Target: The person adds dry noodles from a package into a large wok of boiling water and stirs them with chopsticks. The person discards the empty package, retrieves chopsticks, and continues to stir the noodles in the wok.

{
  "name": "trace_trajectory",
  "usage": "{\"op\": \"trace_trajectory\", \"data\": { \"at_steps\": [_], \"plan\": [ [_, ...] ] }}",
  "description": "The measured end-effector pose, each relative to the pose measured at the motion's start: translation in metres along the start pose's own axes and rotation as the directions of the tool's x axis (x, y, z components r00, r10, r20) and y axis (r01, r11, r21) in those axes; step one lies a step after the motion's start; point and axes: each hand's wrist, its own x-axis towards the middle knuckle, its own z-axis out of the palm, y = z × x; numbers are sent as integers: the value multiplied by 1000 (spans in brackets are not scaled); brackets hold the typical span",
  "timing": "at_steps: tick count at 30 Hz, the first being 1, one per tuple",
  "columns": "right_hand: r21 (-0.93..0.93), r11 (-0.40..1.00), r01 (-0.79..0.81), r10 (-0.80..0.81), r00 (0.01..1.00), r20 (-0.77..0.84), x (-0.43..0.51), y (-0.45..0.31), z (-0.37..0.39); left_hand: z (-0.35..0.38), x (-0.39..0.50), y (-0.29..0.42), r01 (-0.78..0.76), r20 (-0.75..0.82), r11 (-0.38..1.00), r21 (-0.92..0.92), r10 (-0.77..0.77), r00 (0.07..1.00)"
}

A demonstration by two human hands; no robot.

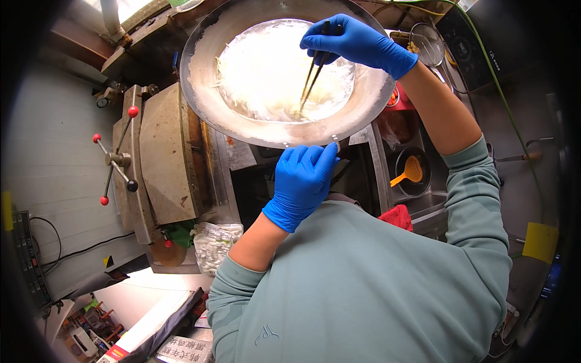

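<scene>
A large wok (204, 97) with a pale worn inner wall fills the top middle. White, glaring liquid (268, 68) lies inside it under what looks like steam. A few thin pale strands cling near the liquid's left edge. My right hand (347, 41), in a blue glove, holds dark chopsticks (314, 75) steeply downward. Their tips reach into the liquid near the wok's front side. My left hand (306, 177), gloved too, is closed in a fist at the near rim, around the wok's handle beside its rivets. Most of that handle is hidden by the fingers.
A metal press-like machine (165, 154) with a ball-ended spoked handle (119, 159) stands left. On the right, a sink holds a dark pan (420, 188) with an orange slotted spoon (412, 169). Nearby are a red cloth (398, 218), a wire strainer (426, 43) and a hanging green cable (492, 68).
</scene>
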Motion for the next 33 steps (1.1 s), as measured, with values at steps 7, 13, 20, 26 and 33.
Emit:
{"op": "trace_trajectory", "data": {
  "at_steps": [7,13,20,26,33],
  "plan": [
    [177,983,45,-39,999,-37,-4,-47,-4,2,-1,-2,0,-21,1000,-17,0,1000],
    [-53,977,208,-189,951,243,2,-40,19,3,-1,-2,-8,-29,1000,0,8,1000],
    [-235,944,230,-236,972,5,30,0,57,0,0,-2,4,-20,1000,6,-4,1000],
    [-128,969,210,-234,946,-223,58,20,22,-1,0,0,18,-5,1000,-2,-18,1000],
    [-4,980,199,-169,821,-545,56,23,-37,-1,0,-1,13,-13,1000,-10,-13,1000]
  ]
}}
